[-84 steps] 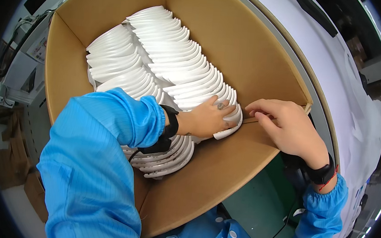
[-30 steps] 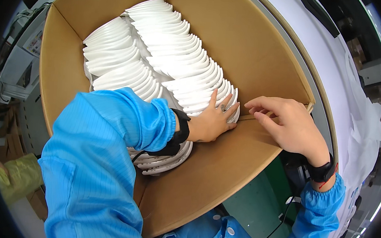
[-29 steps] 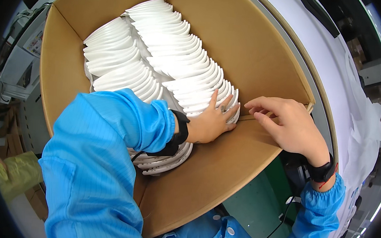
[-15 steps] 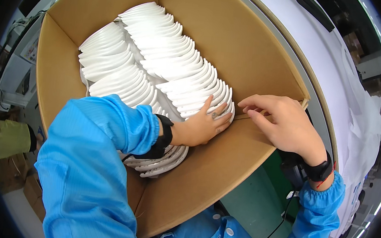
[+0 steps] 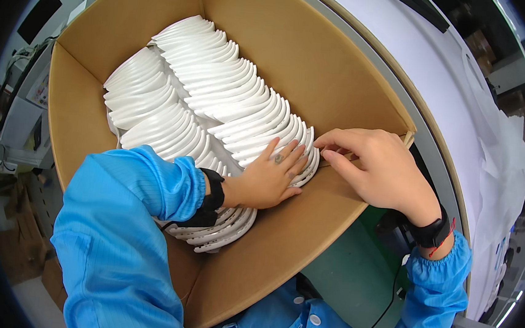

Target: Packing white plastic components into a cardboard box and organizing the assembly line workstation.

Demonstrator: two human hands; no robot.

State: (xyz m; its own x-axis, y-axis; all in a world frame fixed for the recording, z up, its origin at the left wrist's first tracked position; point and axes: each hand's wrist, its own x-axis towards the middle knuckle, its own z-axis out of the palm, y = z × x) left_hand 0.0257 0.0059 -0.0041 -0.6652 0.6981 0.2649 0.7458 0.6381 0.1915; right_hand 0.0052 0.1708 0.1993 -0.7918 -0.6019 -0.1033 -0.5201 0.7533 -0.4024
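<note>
Two long rows of thin, curved white plastic pieces stand nested on edge in a deep cardboard box. My left hand lies open, fingers spread, on the near end of the right row. Its palm and forearm hide part of the left row, whose near end shows below the wrist. Over the box's near right corner hangs my right hand, fingers bent and thumb apart, with nothing seen in it. Its fingertips are at the row's last piece; whether they touch it is hard to tell.
A table with a white cover runs along the box's right side. Beyond the near wall are a green surface and a black cable. Grey equipment stands at the left, with brown cardboard below it.
My left hand has drawn back slightly toward the left on the row. My right fingertips have come closer to the row's end. A person's yellow-green sleeve at the far left is gone from view.
</note>
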